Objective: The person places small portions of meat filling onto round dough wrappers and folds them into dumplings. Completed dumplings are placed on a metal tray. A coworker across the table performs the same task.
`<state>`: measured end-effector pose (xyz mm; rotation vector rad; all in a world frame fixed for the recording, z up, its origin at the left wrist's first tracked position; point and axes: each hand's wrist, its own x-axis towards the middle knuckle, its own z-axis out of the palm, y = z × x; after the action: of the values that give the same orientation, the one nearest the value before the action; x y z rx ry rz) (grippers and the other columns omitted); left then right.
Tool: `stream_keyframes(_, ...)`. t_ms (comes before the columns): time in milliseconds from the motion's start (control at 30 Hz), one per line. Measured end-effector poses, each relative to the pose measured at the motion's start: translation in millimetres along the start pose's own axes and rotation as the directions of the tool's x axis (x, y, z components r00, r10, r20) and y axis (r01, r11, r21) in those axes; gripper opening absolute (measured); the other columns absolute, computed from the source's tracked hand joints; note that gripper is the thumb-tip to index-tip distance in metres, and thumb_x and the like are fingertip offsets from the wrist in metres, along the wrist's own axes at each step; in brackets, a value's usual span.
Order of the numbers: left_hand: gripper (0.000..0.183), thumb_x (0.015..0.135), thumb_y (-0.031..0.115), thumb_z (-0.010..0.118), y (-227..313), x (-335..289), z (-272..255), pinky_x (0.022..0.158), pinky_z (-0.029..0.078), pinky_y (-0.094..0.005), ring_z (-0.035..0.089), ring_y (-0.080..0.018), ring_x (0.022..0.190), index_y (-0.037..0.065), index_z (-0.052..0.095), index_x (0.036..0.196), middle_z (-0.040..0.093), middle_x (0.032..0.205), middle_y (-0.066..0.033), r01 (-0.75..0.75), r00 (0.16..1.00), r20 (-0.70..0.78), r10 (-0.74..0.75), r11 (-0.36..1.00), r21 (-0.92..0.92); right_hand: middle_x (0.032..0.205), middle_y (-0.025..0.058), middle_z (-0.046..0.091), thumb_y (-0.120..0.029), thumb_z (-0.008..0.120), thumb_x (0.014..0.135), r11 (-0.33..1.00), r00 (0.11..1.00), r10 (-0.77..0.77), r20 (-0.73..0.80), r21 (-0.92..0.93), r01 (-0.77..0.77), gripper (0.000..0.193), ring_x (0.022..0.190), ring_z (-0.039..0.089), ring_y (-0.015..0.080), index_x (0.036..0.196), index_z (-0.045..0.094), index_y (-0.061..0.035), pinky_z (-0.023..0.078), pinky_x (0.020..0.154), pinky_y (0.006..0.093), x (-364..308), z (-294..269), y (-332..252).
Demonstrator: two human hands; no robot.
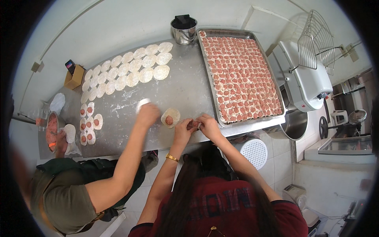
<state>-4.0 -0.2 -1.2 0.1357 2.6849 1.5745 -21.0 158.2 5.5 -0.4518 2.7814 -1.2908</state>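
Observation:
Above the table's front edge, my left hand (183, 132) and my right hand (209, 126) meet with fingers closed around one small dumpling (195, 124). Its pinkish filling shows between my fingertips. Just left of my left hand lies a round dough wrapper (175, 114), with a ball of meat filling (169, 119) on it. On my right, a large metal tray (213, 89) holds rows of open-topped dumplings (244, 79); its near left corner is close to my right hand.
At left, a co-worker's hand (61, 143) holds a wrapper beside a bowl of filling (52, 128); their other hand (148, 113) is blurred. Bare wrappers (134, 65) and filled ones (90, 122) lie on the steel table (118, 136). A metal pot (184, 33) and a mixer (300, 75) flank the tray.

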Motion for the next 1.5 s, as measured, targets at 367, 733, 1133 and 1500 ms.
stream_keyframes(367, 0.031, 0.070, 0.001, 0.074, -4.0, 4.1, 5.0, 0.071, 0.053, -0.0335, 0.066, -0.0258, 0.080, -0.001, 0.062, 0.099, 0.066, 0.094, -0.0145, -0.068, 0.998, -0.019, 0.068, 0.997, -0.022, 0.091, 0.0184, 0.055, 0.009, 0.058, 0.067, 0.998, 0.993, 0.021, -0.113, -0.055, -0.028, 0.033, 0.085, 0.058, 0.0392, 0.098, 0.061, 0.0011, 0.048, 0.074, 0.0433, -4.8, 6.0, -8.2)
stream_keyframes(733, 0.033, 0.069, 0.000, 0.074, -6.1, 7.9, 6.5, 0.072, 0.054, -0.0332, 0.067, -0.0265, 0.080, -0.001, 0.062, 0.100, 0.065, 0.092, -0.0153, -0.122, 0.992, -0.042, 0.123, 0.992, 0.005, 0.090, 0.0177, 0.057, 0.010, 0.057, 0.067, 0.998, 0.988, 0.014, -0.155, -0.055, -0.022, 0.032, 0.083, 0.058, 0.0394, 0.095, 0.063, -0.0027, 0.049, 0.071, 0.0430, 0.4, 7.4, -2.4)
stream_keyframes(1133, 0.030, 0.071, 0.000, 0.072, 1.7, 14.9, 3.8, 0.069, 0.053, -0.0334, 0.068, -0.0262, 0.079, 0.000, 0.061, 0.100, 0.068, 0.084, -0.0150, -0.035, 0.999, -0.014, 0.034, 0.998, -0.046, 0.088, 0.0161, 0.059, 0.012, 0.057, 0.064, 0.999, 0.993, -0.040, -0.114, 0.021, 0.043, 0.035, 0.084, 0.060, 0.0372, 0.095, 0.065, -0.0012, 0.049, 0.072, 0.0412, 9.6, 3.5, 2.0)
stream_keyframes(1500, 0.030, 0.071, 0.001, 0.073, -2.9, 11.8, 2.0, 0.066, 0.052, -0.0360, 0.067, -0.0287, 0.074, 0.002, 0.060, 0.098, 0.067, 0.080, -0.0148, -0.020, 1.000, 0.023, 0.020, 1.000, 0.015, 0.091, 0.0161, 0.059, 0.010, 0.063, 0.062, 0.998, 0.994, -0.056, -0.091, 0.032, 0.060, 0.034, 0.087, 0.060, 0.0368, 0.094, 0.063, 0.0010, 0.050, 0.073, 0.0412, 9.8, 0.7, 0.7)
